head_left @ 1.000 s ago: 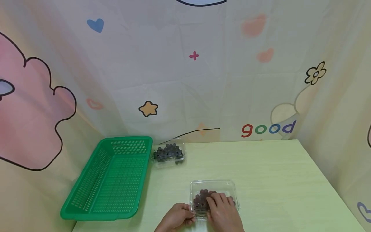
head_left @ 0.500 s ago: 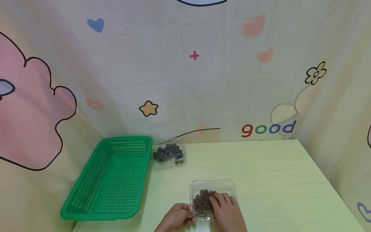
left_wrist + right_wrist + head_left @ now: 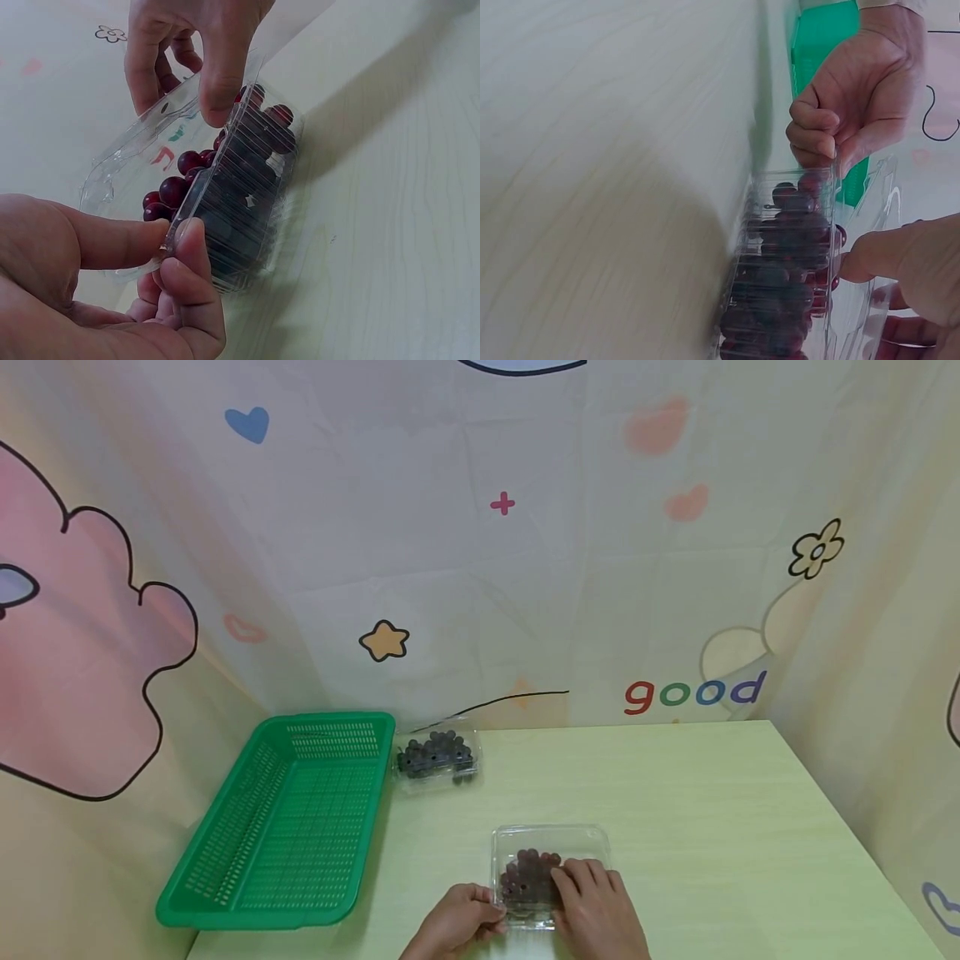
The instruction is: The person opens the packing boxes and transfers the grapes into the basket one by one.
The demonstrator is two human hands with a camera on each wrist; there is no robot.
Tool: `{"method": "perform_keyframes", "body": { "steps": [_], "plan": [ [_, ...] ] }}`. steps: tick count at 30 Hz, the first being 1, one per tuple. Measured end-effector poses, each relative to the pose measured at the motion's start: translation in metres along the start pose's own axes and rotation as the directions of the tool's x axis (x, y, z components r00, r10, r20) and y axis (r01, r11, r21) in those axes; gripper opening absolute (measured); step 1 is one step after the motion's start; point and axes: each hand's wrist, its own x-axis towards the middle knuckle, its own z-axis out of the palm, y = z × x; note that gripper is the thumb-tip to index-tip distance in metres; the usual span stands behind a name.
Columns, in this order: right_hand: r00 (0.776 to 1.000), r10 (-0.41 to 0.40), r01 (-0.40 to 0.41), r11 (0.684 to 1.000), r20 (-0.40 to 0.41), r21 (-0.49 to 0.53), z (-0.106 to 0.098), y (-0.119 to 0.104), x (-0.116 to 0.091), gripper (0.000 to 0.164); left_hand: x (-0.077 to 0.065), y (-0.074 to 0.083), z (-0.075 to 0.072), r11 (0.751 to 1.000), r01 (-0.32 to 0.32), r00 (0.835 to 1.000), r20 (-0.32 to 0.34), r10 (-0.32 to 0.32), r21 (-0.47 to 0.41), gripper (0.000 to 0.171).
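Note:
A clear plastic clamshell box (image 3: 585, 837) of dark red grapes (image 3: 525, 877) sits near the table's front edge. Its lid stands slightly raised over the base in the left wrist view. My left hand (image 3: 457, 917) pinches the rim at the box's front left corner between thumb and fingers. On the right side, my right hand (image 3: 598, 906) grips the lid's front edge, its thumb (image 3: 220, 86) at the rim and the other fingers curled behind the lid. Part of the grapes is hidden under this hand in the head view.
To the left stands a green plastic basket (image 3: 366, 847) with slotted sides. Right beside its far corner is a second clear box (image 3: 476, 739) of dark grapes (image 3: 435, 756). A printed curtain (image 3: 570, 610) hangs behind the pale table (image 3: 712, 835).
My right hand has slid a little to the right along the box's front edge, uncovering more grapes. The left hand has kept its hold on the corner.

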Motion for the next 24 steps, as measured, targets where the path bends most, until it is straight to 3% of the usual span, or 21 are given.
{"method": "perform_keyframes", "body": {
  "steps": [9, 18, 24],
  "plan": [
    [0.999, 0.006, -0.007, 1.000, -0.032, -0.014, 0.002, 0.007, -0.005, 0.042, -0.001, 0.001, 0.001, 1.000, -0.006, 1.000, 0.000, 0.006, 0.001, 0.011],
    [0.985, 0.007, -0.006, 1.000, -0.174, 0.005, 0.009, 0.020, -0.012, 0.039, 0.000, 0.001, 0.002, 1.000, -0.010, 1.000, 0.000, 0.010, 0.015, 0.014],
    [0.987, 0.025, -0.024, 1.000, -0.161, 0.013, 0.008, 0.022, -0.014, 0.037, 0.000, 0.002, 0.003, 1.000, -0.009, 1.000, 0.003, 0.009, 0.025, 0.014]
  ]
}}
